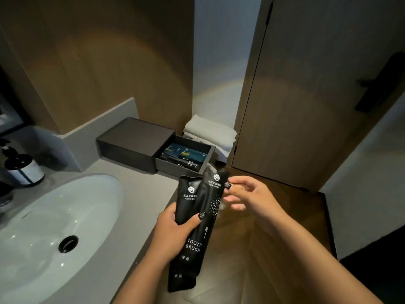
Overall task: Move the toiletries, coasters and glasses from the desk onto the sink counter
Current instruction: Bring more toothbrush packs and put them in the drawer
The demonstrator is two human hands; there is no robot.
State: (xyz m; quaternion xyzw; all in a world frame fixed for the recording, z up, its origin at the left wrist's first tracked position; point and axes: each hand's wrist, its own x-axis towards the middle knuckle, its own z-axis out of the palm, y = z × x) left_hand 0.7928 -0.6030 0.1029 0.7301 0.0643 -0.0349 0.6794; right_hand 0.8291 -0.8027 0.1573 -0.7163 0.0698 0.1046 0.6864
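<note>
Left hand (173, 229) grips 2 toothbrush packets (197, 218) just before the drawer box (186, 156), undelivered; right hand (245, 194) loosely open, touching their tops; the box already holds sachets; coasters, glasses unseen.

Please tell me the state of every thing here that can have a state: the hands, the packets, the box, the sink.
left hand: grips two black toothbrush packets, thumb across the front
right hand: fingers at the top of the packets, grip unclear
drawer of dark box: slid open, sachets inside
sink: drain open, no water standing
white towels: folded, stacked
pump bottle: upright
</note>
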